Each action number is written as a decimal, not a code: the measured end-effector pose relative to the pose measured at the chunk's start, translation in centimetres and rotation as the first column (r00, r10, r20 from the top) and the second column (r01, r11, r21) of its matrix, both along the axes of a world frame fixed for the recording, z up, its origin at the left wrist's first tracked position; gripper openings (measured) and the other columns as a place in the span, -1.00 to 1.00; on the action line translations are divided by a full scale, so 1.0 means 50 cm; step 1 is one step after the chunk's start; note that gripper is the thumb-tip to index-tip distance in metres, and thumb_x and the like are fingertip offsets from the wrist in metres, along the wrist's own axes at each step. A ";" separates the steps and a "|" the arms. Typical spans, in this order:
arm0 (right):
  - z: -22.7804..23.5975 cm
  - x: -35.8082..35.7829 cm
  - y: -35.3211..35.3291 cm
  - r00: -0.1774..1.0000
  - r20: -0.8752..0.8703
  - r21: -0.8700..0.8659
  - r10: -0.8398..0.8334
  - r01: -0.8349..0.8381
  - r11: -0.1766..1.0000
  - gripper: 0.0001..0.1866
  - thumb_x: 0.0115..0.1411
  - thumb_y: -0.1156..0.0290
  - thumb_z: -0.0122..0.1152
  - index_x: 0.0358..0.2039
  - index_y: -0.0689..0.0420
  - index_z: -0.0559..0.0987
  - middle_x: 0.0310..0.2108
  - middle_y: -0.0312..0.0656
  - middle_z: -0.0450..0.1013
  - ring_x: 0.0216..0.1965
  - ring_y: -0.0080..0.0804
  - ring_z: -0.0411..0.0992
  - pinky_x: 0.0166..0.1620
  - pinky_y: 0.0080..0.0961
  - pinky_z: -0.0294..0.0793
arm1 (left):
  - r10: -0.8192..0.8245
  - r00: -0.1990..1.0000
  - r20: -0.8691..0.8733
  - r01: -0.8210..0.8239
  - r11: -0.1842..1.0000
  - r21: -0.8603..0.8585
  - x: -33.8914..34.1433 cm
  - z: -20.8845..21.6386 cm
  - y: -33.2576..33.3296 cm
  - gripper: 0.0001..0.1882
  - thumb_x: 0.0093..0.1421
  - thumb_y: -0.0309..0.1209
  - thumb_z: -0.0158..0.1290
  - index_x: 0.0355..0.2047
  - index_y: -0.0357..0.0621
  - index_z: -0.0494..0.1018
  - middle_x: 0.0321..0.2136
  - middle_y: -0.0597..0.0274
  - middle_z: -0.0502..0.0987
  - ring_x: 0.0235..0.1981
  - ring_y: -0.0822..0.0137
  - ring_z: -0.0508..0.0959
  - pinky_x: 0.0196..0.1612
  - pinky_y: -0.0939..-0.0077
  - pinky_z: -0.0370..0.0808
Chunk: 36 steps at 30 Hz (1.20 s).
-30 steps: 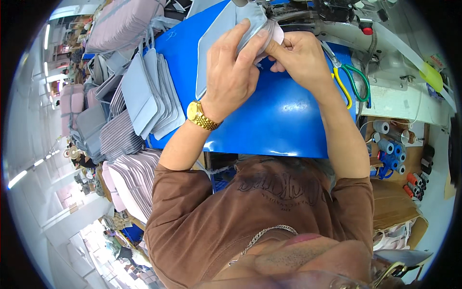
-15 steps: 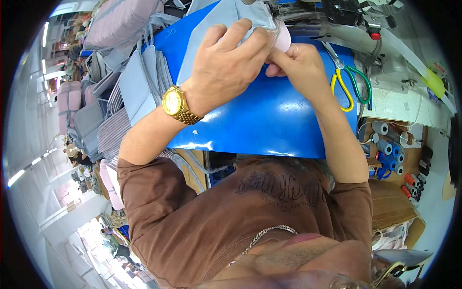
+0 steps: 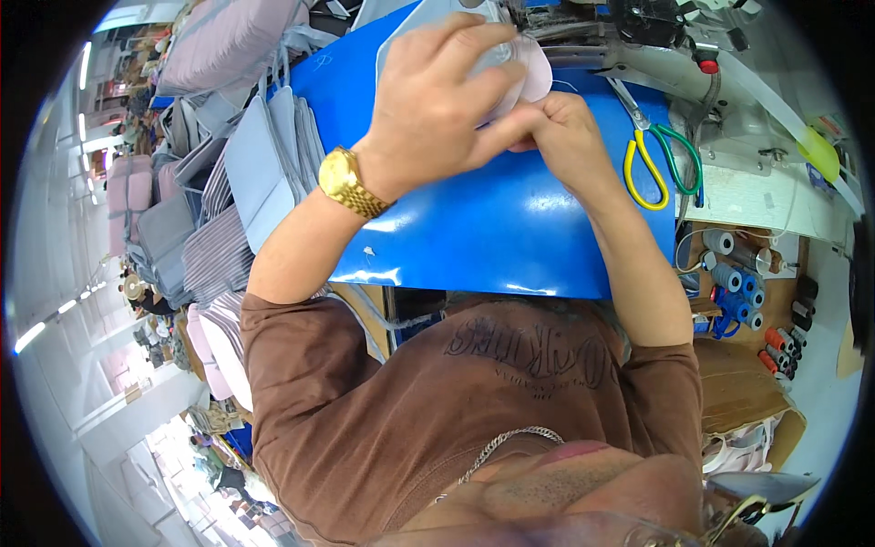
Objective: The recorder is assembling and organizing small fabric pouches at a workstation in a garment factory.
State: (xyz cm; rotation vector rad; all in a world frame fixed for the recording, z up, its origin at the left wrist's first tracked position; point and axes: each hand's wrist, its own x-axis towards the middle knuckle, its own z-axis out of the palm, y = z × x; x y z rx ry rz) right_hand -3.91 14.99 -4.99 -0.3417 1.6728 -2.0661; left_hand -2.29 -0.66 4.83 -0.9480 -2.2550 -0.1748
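At the top of the blue work surface [image 3: 456, 237], my left hand [image 3: 442, 105], with a gold watch [image 3: 351, 182] on its wrist, is raised over cloth and slightly blurred. Its fingers are bent and apart, and its thumb reaches across to my right hand. My right hand [image 3: 570, 132] is closed in a pinch against that thumb; what it grips is hidden. A rounded pale pink piece of cloth [image 3: 536, 71] shows just beyond both hands. Light grey-blue fabric [image 3: 401, 41] lies partly beneath my left hand. A thin pale thread [image 3: 567, 84] curves above my right hand.
Scissors [image 3: 649, 150] with yellow and green handles lie right of my right hand, beside a sewing machine [image 3: 647, 27]. Grey-blue sewn pieces [image 3: 264, 164] and a pink bundle [image 3: 228, 41] are stacked at left. Thread spools [image 3: 729, 278] stand lower right.
My left hand has lifted and its fingers have spread. The grey-blue fabric has shifted up and right, and more of the pink piece shows. My right hand has moved slightly.
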 end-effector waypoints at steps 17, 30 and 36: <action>0.011 -0.002 0.030 1.000 -0.020 0.167 -0.022 0.025 0.986 -0.59 0.29 0.17 0.20 -0.52 0.27 0.67 -0.54 -0.17 0.59 -0.50 -0.51 0.54 -0.33 -0.59 0.55 | -0.335 0.800 0.497 0.138 0.910 0.392 -0.181 0.005 -0.053 -0.61 0.04 -0.40 0.12 -0.09 -0.24 0.53 -0.20 -0.17 0.59 -0.13 -0.07 0.57 -0.04 0.23 0.49; 0.006 -0.008 0.047 0.997 -0.076 0.214 -0.029 0.045 0.976 -0.62 0.30 0.22 0.20 -0.51 0.27 0.66 -0.54 -0.21 0.59 -0.51 -0.56 0.52 -0.36 -0.62 0.53 | -0.330 0.816 0.474 -0.060 0.768 0.637 -0.057 -0.079 -0.099 -0.83 0.01 -0.40 0.24 -0.58 -0.13 0.47 -0.54 0.27 0.43 -0.43 0.25 0.46 -0.40 0.33 0.39; -0.003 -0.023 0.057 0.990 -0.140 0.233 0.005 0.028 0.972 -0.66 0.29 0.26 0.19 -0.47 0.28 0.65 -0.52 -0.19 0.60 -0.50 -0.58 0.52 -0.36 -0.62 0.52 | -0.341 0.831 0.440 0.214 0.925 0.314 0.083 0.002 0.013 -0.79 0.03 -0.50 0.23 -0.61 -0.19 0.39 -0.53 0.16 0.40 -0.51 0.17 0.41 -0.46 0.39 0.35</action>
